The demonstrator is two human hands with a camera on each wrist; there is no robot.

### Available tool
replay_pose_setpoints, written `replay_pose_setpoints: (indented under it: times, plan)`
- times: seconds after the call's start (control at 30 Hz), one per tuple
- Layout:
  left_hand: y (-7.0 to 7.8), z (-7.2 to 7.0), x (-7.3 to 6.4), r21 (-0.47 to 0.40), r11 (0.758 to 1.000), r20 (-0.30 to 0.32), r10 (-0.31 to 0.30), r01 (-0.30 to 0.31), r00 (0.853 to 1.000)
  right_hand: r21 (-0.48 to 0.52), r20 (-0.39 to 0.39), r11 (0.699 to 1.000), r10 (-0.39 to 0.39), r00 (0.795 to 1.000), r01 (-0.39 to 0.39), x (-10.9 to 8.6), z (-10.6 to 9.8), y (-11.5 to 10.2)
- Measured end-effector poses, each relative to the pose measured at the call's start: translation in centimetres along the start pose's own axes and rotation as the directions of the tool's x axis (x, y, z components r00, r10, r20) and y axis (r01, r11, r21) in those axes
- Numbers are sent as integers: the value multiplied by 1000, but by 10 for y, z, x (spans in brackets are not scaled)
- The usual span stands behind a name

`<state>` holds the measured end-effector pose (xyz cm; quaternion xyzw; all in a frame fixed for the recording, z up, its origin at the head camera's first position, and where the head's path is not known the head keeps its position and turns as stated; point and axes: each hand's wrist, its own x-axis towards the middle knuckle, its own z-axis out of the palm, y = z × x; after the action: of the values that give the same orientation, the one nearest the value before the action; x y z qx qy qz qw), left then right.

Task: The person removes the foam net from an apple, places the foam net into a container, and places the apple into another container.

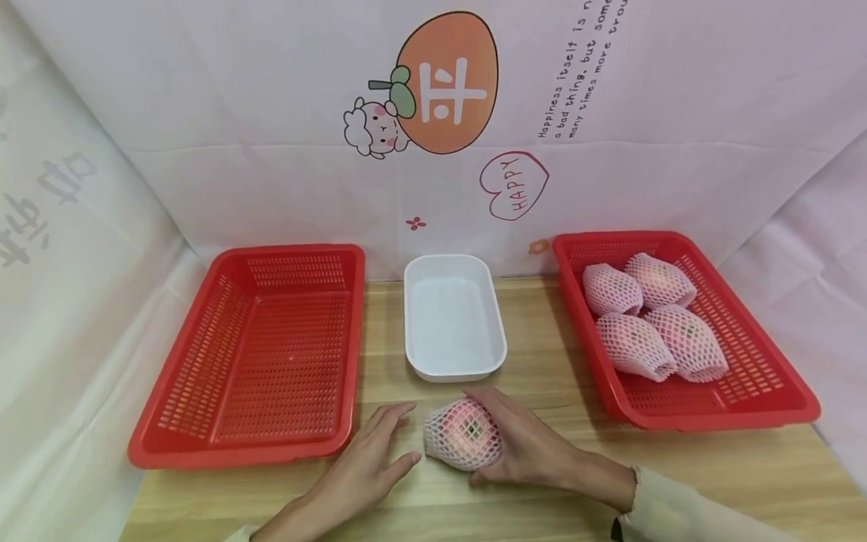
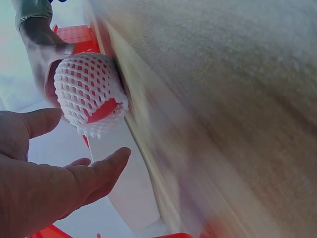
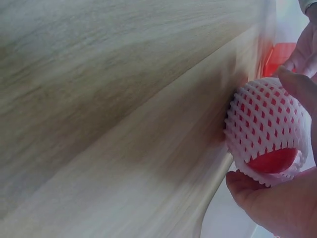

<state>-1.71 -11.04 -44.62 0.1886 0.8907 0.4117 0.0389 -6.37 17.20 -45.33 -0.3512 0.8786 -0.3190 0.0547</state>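
Note:
A red apple in a white foam net sleeve (image 1: 466, 435) is at the front middle of the wooden table. My right hand (image 1: 531, 446) grips it from the right, with the thumb on the near side and fingers on the far side. Just left of it is my left hand (image 1: 362, 470), thumb and fingers spread apart and holding nothing. In the left wrist view a small gap separates those fingers from the netted apple (image 2: 85, 84). Red skin shows through the sleeve's open end in the right wrist view, where the apple (image 3: 267, 119) is close to the tabletop.
Behind the apple stands a white rectangular dish (image 1: 455, 324). A red plastic basket (image 1: 352, 361) with nothing in it is at the left. In the right-hand red basket (image 1: 765, 418) lie several more netted apples (image 1: 630, 342). A printed white cloth (image 1: 305, 188) hangs behind.

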Motion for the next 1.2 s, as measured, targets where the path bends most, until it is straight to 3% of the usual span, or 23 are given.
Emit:
replay_pose_setpoints:
  times: [0.47, 0.7, 0.83, 1.0, 1.2]
  plan:
    - [-3, 3, 0, -17, 1000, 12, -22, 23, 1000, -10, -31, 1000, 27, 999, -28, -8, 3, 9]
    - [-4, 3, -1, -42, 998, 25, -42, 43, 999, 24, -71, 1000, 6, 997, -4, -7, 10, 13]
    - [-4, 4, 0, -120, 992, 15, -43, 45, 999, 45, -97, 999, -14, 995, 19, -7, 13, 14]
    - [-4, 6, 3, -268, 963, -22, -44, 37, 999, 110, -105, 994, 11, 994, 0, -6, 11, 14]
    - [0, 8, 4, -311, 950, -39, -48, 34, 998, 180, -98, 984, 38, 994, -20, -3, 4, 11]
